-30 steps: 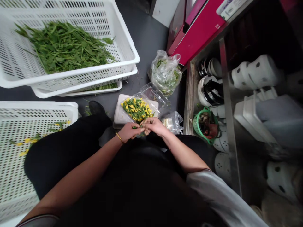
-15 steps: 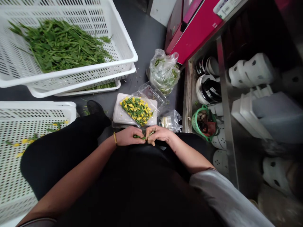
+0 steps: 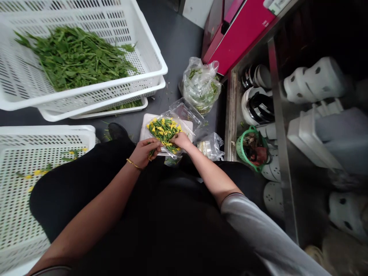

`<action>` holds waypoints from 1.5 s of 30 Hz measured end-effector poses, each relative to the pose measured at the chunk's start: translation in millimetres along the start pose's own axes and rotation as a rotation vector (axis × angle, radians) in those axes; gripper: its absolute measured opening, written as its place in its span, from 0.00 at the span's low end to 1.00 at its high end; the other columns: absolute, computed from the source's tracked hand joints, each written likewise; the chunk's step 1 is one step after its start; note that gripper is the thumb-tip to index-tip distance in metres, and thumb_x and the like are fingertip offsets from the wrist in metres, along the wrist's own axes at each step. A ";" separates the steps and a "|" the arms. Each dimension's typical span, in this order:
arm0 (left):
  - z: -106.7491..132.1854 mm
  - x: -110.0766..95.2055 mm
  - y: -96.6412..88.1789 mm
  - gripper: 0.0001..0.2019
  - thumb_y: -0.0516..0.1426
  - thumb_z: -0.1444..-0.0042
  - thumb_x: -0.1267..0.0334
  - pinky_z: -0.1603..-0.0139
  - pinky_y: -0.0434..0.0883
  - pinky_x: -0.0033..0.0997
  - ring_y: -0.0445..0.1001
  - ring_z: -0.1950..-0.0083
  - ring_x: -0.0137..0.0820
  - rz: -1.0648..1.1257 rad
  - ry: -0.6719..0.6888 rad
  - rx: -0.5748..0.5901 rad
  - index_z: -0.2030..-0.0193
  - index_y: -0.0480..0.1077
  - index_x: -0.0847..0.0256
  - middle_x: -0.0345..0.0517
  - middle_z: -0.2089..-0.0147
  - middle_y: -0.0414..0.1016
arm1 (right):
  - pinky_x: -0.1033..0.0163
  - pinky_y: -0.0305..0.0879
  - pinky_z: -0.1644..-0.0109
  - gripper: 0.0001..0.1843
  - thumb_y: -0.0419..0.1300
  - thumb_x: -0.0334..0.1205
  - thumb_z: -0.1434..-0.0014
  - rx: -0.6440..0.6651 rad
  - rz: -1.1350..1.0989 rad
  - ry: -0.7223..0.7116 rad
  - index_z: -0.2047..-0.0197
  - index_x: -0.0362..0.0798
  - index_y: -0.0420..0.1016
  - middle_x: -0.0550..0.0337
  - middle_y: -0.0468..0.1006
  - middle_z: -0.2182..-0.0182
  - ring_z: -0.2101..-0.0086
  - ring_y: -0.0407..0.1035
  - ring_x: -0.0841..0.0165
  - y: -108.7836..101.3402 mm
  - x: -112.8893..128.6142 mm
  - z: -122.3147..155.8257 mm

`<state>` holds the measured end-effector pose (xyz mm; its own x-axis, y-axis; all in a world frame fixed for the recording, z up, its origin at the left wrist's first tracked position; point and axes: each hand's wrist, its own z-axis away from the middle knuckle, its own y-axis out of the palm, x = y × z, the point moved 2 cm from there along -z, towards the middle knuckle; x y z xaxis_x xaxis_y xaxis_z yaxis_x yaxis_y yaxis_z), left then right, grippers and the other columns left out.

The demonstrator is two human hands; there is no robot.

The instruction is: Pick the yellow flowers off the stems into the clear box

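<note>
A clear plastic box (image 3: 173, 155) lies tilted on a white lid-like block (image 3: 145, 122), filled with cut flowering greens (image 3: 161, 129) that carry yellow blossoms. My right hand (image 3: 181, 140) reaches over the box, its fingertips closed together on the greens; exactly what sits between them is partly hidden. At the box's near left edge, my left hand (image 3: 147, 151) is closed around a short green stem (image 3: 151, 154). A yellow bracelet (image 3: 133, 164) circles the left wrist.
White crates (image 3: 100, 86) at upper left hold leafy greens (image 3: 77, 57). Another white crate (image 3: 17, 184) contains scattered yellow-flowered stems. Plastic bags (image 3: 201, 86) stand beyond the box. On the right, a metal shelf (image 3: 283, 165) holds white containers and a green basket (image 3: 244, 149).
My hands were together near my lap, both on a green stem. They have separated: the right went forward into the box, the left moved slightly up and left to its edge.
</note>
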<state>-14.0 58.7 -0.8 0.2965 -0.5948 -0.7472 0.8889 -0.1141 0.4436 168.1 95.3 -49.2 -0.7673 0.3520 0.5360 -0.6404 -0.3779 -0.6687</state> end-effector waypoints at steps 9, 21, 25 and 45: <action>-6.0 9.0 1.2 0.10 0.62 0.59 0.61 0.88 0.50 0.21 0.56 0.87 0.19 -0.090 0.024 -0.163 0.75 0.71 0.67 0.37 0.83 0.65 | 0.65 0.61 0.70 0.19 0.59 0.52 0.50 -0.163 0.039 0.060 0.76 0.43 0.73 0.56 0.73 0.79 0.76 0.66 0.68 8.1 2.6 -7.9; -6.1 14.5 4.3 0.10 0.62 0.57 0.59 0.86 0.48 0.22 0.53 0.86 0.19 -0.315 0.069 -0.078 0.71 0.73 0.64 0.32 0.87 0.59 | 0.71 0.59 0.80 0.16 0.68 0.44 0.60 0.143 -0.857 0.137 0.77 0.46 0.66 0.69 0.66 0.85 0.85 0.59 0.78 -9.0 2.6 42.9; -1.9 21.9 13.0 0.13 0.63 0.57 0.57 0.85 0.46 0.23 0.51 0.86 0.18 -0.467 0.002 0.191 0.80 0.69 0.65 0.32 0.87 0.56 | 0.70 0.59 0.80 0.17 0.69 0.47 0.62 0.164 -0.951 0.037 0.73 0.45 0.71 0.68 0.68 0.83 0.84 0.59 0.78 -2.6 11.6 81.2; 22.7 3.6 31.0 0.11 0.56 0.47 0.61 0.70 0.61 0.26 0.64 0.73 0.26 -0.907 0.566 0.488 0.76 0.73 0.63 0.41 0.76 0.67 | 0.71 0.66 0.81 0.18 0.70 0.47 0.61 0.223 -1.136 0.017 0.74 0.43 0.71 0.66 0.72 0.81 0.85 0.63 0.78 -8.7 8.4 122.2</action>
<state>6.7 34.9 21.5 -0.1538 0.2855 -0.9459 0.6632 -0.6798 -0.3131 163.2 -3.1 24.1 0.2532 0.5964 0.7618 -0.9536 0.0210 0.3004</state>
